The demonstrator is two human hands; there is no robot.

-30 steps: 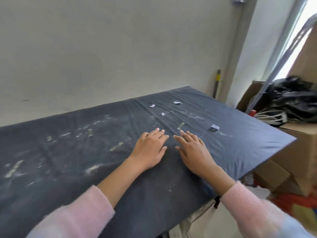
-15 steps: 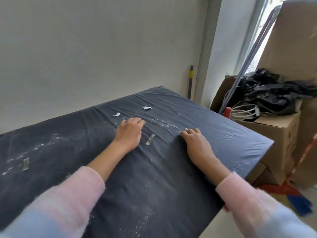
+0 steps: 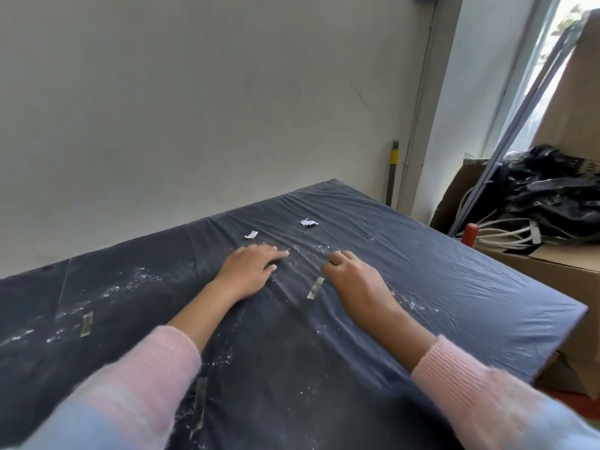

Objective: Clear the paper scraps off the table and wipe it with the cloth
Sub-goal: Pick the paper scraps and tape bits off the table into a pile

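Observation:
Black wrinkled sheeting covers the table (image 3: 454, 287), which is dusted with white crumbs. Two white paper scraps lie toward the far edge, one (image 3: 251, 234) just beyond my left hand and another (image 3: 308, 222) further right. My left hand (image 3: 250, 271) rests flat on the sheeting with its fingers stretched toward the crumbs. My right hand (image 3: 354, 277) sits beside it with the fingers curled in, pinching a small paper scrap at the fingertips that is mostly hidden. No wiping cloth is in view.
Strips of tape stick to the cover, one (image 3: 315, 287) between my hands and one (image 3: 87, 323) at the left. Cardboard boxes (image 3: 552, 271) holding black bags and white cables stand off the right edge. A pale wall runs behind the table.
My right hand slid left from the right-hand scrap's spot and curled its fingers; that scrap no longer lies on the cover. The left hand stayed flat. The view swung closer.

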